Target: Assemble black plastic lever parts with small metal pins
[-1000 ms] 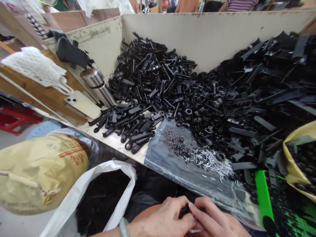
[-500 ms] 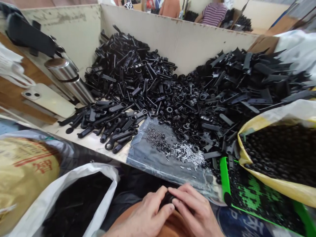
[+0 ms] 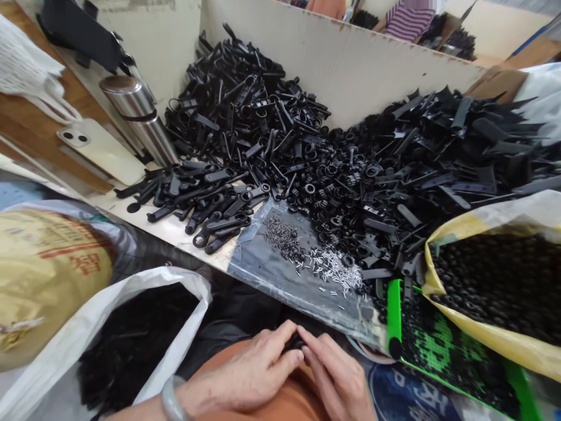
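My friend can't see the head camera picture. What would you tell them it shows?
A person's left hand and right hand hold a mostly hidden dark piece. Beyond them lie heaped black parts and scattered silvery pins.

Vs 1 s ago, view is being swung R: green tray (image 3: pixel 394 316) & yellow-rimmed sack (image 3: pixel 504 344) are being shown more fully, blue lettered patch (image 3: pixel 385 389) is being brought in, blk part (image 3: pixel 294 345) is being covered more by L hand (image 3: pixel 263 371) & R hand (image 3: pixel 335 374). Vs ½ s ago, bangle (image 3: pixel 169 397) is being exposed more; R fingers are being held straighter.
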Motion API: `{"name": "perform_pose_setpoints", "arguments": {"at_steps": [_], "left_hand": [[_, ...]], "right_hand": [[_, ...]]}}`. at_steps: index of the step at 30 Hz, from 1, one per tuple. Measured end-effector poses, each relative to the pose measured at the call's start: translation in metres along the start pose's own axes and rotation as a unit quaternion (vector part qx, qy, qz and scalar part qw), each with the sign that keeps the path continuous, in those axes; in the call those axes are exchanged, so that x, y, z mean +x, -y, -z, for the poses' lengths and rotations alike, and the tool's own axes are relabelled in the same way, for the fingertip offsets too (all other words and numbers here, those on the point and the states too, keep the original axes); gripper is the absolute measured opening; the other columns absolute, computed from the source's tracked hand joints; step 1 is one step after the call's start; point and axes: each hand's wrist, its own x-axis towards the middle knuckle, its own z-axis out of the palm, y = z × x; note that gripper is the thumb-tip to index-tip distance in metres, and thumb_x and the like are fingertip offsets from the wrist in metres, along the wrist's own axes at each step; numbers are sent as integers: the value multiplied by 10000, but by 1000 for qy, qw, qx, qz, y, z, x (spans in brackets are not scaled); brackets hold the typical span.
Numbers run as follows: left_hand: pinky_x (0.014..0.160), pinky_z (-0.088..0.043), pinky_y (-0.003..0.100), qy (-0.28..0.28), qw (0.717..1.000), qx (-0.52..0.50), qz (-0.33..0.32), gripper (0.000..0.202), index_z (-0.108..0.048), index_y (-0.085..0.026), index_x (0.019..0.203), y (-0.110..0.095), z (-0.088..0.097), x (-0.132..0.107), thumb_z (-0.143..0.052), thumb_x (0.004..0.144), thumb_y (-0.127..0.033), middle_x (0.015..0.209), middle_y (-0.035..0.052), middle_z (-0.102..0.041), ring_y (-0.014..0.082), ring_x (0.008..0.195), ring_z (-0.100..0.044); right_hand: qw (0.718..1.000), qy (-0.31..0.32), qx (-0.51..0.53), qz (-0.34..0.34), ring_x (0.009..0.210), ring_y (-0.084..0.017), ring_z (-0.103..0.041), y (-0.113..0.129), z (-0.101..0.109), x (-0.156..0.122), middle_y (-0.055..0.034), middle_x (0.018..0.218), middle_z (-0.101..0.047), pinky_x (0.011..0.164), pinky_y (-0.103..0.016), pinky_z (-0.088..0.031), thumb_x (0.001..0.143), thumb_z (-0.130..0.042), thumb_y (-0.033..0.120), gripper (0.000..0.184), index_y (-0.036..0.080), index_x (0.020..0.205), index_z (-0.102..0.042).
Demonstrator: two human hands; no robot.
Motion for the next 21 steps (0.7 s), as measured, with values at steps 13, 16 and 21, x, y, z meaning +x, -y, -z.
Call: {"name": "perform_pose_setpoints", "arguments": {"at_steps": [13,16,21], "left_hand": [[914,-440,411,-44,988,108,-100,387,-602,-266,1295,-1,4,5,-346,1028,-381,1168,105,-701,307,1040,-642],[996,-392,472,-146,970,143,-134,369,-635,-230,1273,-1,14,12,-397,1003,-312,1227,150,-693,338,1093,-624],[1086,-345,468,-209,970,19,-125,399,-590,-238,1301,-12,35,15,-569,908,-296,1274,120,-661,307,1198,-558]], "right_hand": [[945,-58,185,-263,662,-167,-685,-13,-18,0,-33,774,-742,646,-249,-592,932,-653,498,389,202,1159,-766],[918,-72,256,-292,718,-196,-697,-9,-16,27,-61,823,-762,674,-300,-595,930,-628,550,441,184,1133,-765],[920,-35,280,-272,757,-190,-683,-12,-13,76,-70,929,-769,716,-298,-562,891,-701,486,356,184,1064,-775]]}}
